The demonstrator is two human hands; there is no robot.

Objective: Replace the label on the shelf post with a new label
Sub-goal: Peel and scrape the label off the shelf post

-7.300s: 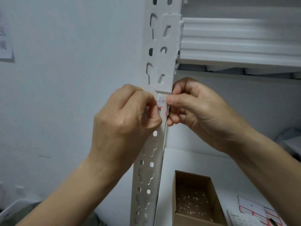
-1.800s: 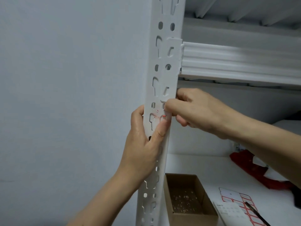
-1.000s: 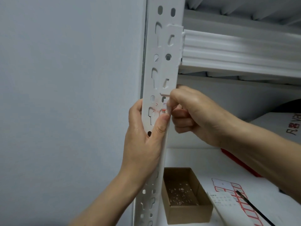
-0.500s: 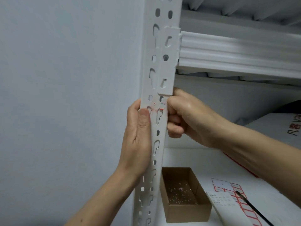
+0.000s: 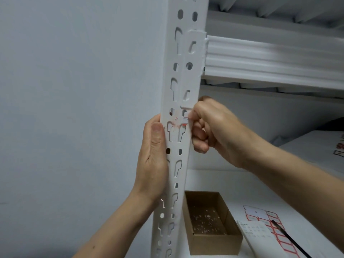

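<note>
My left hand is wrapped round the left edge of the shelf post. The thumb lies flat up the front face and the other fingers are out of sight behind it. My right hand comes in from the other side with the fingers curled in, and the tips up top pinch the right end of the label at the post's corner. The label sits on the front of the post, just under the bracket end of the shelf beam and about level with my left thumb tip. It's only ragged bits: a small white scrap with a red edge, plus pinkish smears on the paint beside it. The post itself is white and full of round holes and keyhole slots, and it stands upright. The ribbed white beam runs off to the right. Down below there's a white shelf board with an open cardboard box right next to the post, little white flecks scattered over its bottom. Beside the box lies a paper pad with faint print, overlapping a label sheet of red-bordered stickers. A black pen lies across that. At far right is a white box with some red print, too small to read. Behind everything on the left is a plain pale grey-blue wall.
</note>
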